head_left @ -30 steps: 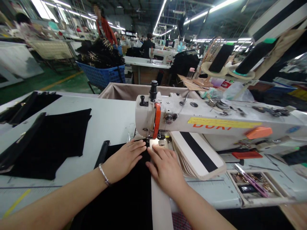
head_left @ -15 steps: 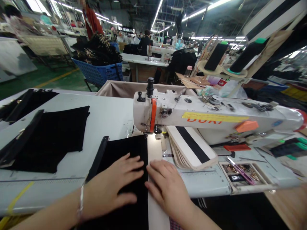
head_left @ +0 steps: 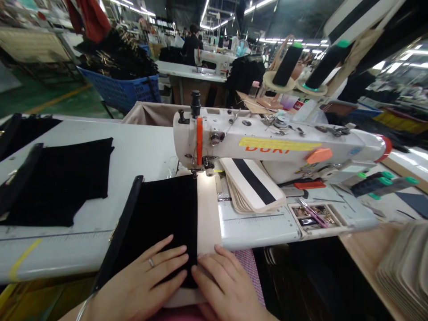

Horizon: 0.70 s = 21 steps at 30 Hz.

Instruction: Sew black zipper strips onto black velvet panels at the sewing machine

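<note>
Head view: we see the bare left hand (head_left: 140, 285), fingers spread, on the flat black fabric panel (head_left: 163, 214); bare right hand (head_left: 230, 285), fingers slightly apart, on the cream strip (head_left: 207, 223) alongside. Panel's far edge reaches the white sewing machine (head_left: 281, 140).

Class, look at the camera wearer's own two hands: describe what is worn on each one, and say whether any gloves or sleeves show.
The left hand wears a slim silver-coloured ring on one finger and a thin silver-coloured bracelet at the wrist. The right hand shows no jewellery. Both are ungloved, and no sleeve is visible.
</note>
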Tool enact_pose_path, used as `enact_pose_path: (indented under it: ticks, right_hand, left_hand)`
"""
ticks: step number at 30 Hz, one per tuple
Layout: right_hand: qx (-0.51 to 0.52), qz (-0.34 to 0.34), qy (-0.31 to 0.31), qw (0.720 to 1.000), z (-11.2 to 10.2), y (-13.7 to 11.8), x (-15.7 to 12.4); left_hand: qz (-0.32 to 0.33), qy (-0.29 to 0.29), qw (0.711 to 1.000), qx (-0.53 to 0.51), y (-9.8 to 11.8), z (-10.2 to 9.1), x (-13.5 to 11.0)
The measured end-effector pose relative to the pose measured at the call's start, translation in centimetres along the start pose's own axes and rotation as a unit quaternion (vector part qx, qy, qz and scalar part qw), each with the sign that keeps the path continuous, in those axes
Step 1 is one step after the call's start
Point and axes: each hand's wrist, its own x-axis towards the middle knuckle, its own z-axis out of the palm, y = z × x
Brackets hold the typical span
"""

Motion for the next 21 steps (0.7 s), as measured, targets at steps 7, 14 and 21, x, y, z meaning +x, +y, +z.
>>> enact_pose_path:
  ticks: [7, 14, 21]
  right_hand:
    - [-0.017, -0.02, 0.115, 0.993, 0.9, -0.1, 1.1]
    - [-0.017, -0.012, 0.084, 0.996, 1.2, 0.7, 1.6]
    - [0.016, 0.012, 0.061, 0.998, 1.6, 2.1, 2.6]
  left_hand:
    - [-0.087, -0.059, 0.992, 0.071, -0.6, -0.2, 1.4]
    - [-0.088, -0.068, 0.99, 0.086, -2.2, 0.5, 2.6]
    - [-0.103, -0.06, 0.991, 0.065, -4.2, 0.7, 3.4]
